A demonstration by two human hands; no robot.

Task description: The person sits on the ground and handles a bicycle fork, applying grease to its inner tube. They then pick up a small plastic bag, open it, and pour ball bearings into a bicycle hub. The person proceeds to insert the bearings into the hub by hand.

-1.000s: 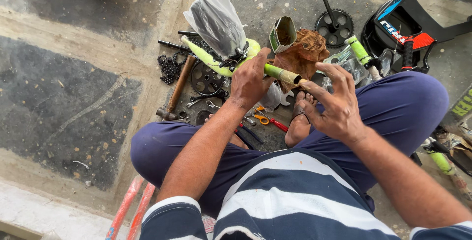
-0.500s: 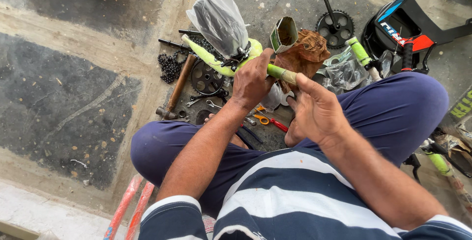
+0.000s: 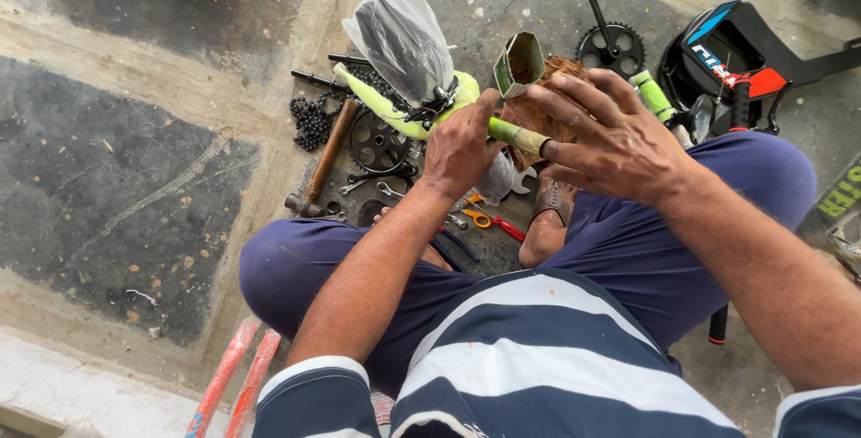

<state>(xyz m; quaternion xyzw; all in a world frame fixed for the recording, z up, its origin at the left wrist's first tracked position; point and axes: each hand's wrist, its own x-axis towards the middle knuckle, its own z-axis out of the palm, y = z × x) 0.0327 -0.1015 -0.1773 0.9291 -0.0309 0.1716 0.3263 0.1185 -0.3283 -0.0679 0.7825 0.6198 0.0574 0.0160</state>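
Floor [image 3: 134, 178] — rough dark concrete slabs, speckled with pale grit, split by wide sandy-beige joints running diagonally from upper left of frame. Lighter concrete step [image 3: 81, 393] along lower left edge (worn, dusty). Even daylight, soft shadows — outdoor or open-sided spot. No walls, furniture or windows in frame.

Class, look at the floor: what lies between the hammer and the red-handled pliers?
In the head view, between the hammer and the pliers lie a dark toothed gear and small spanners on the floor.
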